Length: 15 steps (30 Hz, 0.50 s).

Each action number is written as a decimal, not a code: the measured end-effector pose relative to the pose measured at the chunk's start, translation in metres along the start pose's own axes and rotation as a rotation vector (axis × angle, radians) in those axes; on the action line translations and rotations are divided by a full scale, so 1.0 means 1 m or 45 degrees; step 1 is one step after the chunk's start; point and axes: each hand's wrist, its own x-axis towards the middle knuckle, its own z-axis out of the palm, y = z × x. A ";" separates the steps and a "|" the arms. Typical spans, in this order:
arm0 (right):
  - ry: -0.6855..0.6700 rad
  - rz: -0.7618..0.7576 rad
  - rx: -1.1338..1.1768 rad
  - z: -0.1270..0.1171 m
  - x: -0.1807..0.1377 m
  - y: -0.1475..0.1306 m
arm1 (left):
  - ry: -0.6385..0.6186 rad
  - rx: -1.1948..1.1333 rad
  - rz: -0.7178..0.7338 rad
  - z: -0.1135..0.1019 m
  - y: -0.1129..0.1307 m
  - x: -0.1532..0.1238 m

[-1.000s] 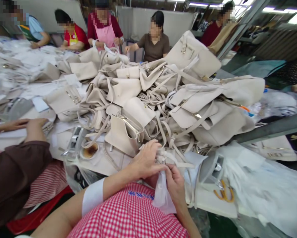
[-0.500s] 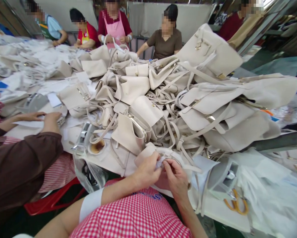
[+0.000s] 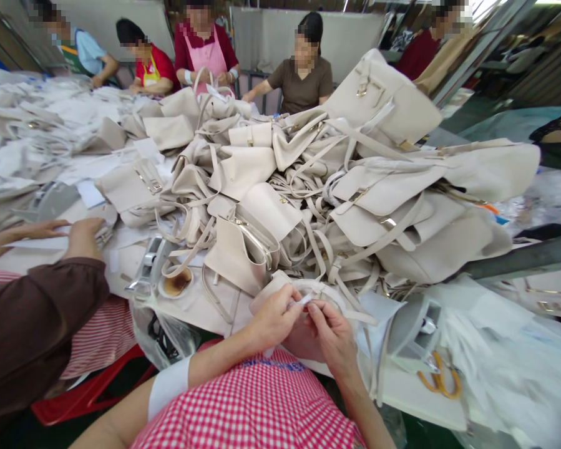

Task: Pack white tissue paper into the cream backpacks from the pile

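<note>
A beige handbag (image 3: 303, 340) lies at the table edge against my body, its curved handle (image 3: 329, 294) arching up behind my fingers. My left hand (image 3: 276, 319) is closed at this handle, pinching a thin white wrapping strip (image 3: 302, 302) between thumb and fingers. Close beside it, my right hand (image 3: 332, 333) has thumb and forefinger pressed together at the other end of the strip. Whether the strip goes fully round the handle is hidden by my fingers.
Beige handbags (image 3: 256, 162) are heaped across the table. Tape dispensers (image 3: 151, 265) stand left and right of me; orange-handled scissors (image 3: 442, 377) lie by the right one. White plastic sheets (image 3: 505, 355) cover the right corner. A co-worker's brown sleeve (image 3: 46, 312) is close on my left.
The view has shifted slightly, so the scene sits a little further left. Between my fingers the white material now looks like a narrower strip; both hands stay at the bag's handle.
</note>
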 end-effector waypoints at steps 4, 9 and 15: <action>0.006 0.035 0.173 -0.003 -0.005 0.001 | -0.092 -0.276 -0.119 0.004 -0.003 0.007; 0.055 0.182 0.415 -0.005 -0.005 0.003 | -0.128 -0.349 -0.156 0.004 -0.005 0.011; 0.021 0.414 0.531 -0.004 0.002 -0.003 | 0.024 0.130 0.024 0.003 -0.001 0.010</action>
